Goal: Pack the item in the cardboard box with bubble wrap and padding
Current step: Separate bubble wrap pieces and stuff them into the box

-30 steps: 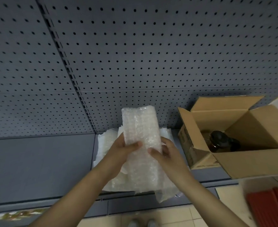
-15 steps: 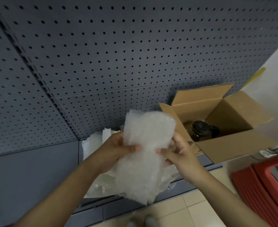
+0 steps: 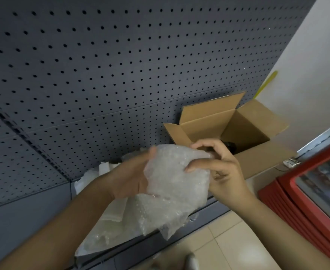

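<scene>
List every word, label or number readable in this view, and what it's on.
None can be read.
Box: no print shows on its flaps or walls.
Bubble wrap: plain, unmarked.
Red frame: its panel shows only a blurred picture.
Yellow strip on the wall: blurred, no letters made out.

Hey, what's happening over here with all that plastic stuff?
A person is packing a box. Both hands, left hand and right hand, grip a wad of bubble wrap in front of a grey shelf. To the right an open cardboard box sits on the shelf with a dark item partly visible inside. More wrap lies on the shelf under the hands. The held wad is not yet in the box.
</scene>
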A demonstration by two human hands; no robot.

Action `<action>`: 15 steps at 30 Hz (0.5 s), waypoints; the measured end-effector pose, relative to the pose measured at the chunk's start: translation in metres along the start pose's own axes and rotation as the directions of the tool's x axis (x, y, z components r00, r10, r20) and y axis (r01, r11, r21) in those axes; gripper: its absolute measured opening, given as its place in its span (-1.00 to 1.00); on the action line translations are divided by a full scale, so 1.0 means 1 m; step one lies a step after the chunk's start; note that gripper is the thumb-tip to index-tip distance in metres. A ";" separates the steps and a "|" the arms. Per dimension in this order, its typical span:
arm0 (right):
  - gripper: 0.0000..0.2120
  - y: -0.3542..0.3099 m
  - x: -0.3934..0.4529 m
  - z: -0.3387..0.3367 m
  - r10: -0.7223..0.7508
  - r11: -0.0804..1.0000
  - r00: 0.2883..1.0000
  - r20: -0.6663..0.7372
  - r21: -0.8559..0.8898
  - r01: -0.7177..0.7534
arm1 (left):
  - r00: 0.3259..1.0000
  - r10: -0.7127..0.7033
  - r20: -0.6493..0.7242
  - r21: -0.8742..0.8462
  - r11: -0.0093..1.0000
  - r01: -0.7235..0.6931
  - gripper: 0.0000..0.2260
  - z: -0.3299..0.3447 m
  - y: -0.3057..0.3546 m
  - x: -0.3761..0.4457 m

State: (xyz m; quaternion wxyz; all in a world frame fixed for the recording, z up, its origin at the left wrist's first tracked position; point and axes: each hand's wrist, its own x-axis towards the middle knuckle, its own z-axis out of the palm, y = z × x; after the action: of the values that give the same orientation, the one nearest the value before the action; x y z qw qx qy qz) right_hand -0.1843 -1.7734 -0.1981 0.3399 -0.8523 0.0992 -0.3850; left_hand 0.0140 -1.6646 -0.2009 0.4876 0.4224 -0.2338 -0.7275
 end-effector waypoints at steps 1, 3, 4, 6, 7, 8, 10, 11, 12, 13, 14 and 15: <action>-0.88 0.001 -0.001 -0.003 0.010 1.000 1.000 0.005 -0.014 -0.010 | 1.000 -0.004 0.007 0.048 0.999 0.003 -0.44 0.004 0.002 0.004; -0.85 0.006 -0.005 -0.011 0.016 0.999 1.000 0.008 -0.032 -0.016 | 0.999 0.000 -0.047 0.154 0.988 0.008 -0.45 0.012 0.003 0.014; -0.79 0.009 -0.007 -0.016 0.026 0.999 1.000 0.009 -0.028 -0.025 | 0.997 0.015 -0.070 0.186 0.983 -0.001 -0.48 0.017 0.004 0.019; -0.58 0.015 -0.012 -0.029 0.086 0.996 0.996 0.036 -0.010 -0.086 | 0.992 0.055 -0.109 0.209 0.978 -0.031 -0.50 0.023 0.003 0.030; -0.49 0.020 -0.015 -0.034 0.143 0.988 0.988 0.060 0.046 -0.146 | 0.987 0.079 -0.138 0.215 0.975 -0.048 -0.48 0.026 0.002 0.036; -0.43 0.024 -0.017 -0.040 0.232 0.952 0.969 0.086 0.182 -0.244 | 0.979 0.102 -0.175 0.224 0.973 -0.062 -0.46 0.028 0.001 0.042; -0.35 0.033 -0.017 -0.052 0.472 0.652 0.864 0.176 0.590 -0.477 | 0.958 0.155 -0.241 0.231 0.968 -0.098 -0.42 0.035 0.001 0.056; -0.23 0.041 -0.019 -0.057 0.559 0.456 0.790 0.252 0.702 -0.547 | 0.947 0.187 -0.260 0.226 0.966 -0.128 -0.42 0.039 0.001 0.064; -0.10 0.050 -0.021 -0.063 0.601 0.304 0.725 0.337 0.742 -0.597 | 0.936 0.218 -0.278 0.231 0.960 -0.155 -0.43 0.044 0.001 0.072; -0.02 0.059 -0.024 -0.069 0.603 0.245 0.692 0.396 0.734 -0.633 | 0.924 0.244 -0.294 0.240 0.955 -0.176 -0.44 0.051 0.001 0.081; 0.01 0.068 -0.026 -0.075 0.597 0.249 0.684 0.419 0.714 -0.655 | 0.912 0.266 -0.314 0.253 0.949 -0.190 -0.45 0.058 0.000 0.091; -0.01 0.073 -0.026 -0.081 0.598 0.299 0.683 0.419 0.674 -0.675 | 0.899 0.286 -0.332 0.272 0.941 -0.199 -0.49 0.066 -0.001 0.101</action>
State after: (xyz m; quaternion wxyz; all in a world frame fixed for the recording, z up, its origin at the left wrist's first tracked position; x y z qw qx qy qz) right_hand -0.2534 -1.8576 -0.2231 0.8055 -0.5138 0.2326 -0.1819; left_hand -0.0593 -1.7600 -0.2055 0.5572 0.5719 -0.2729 -0.5366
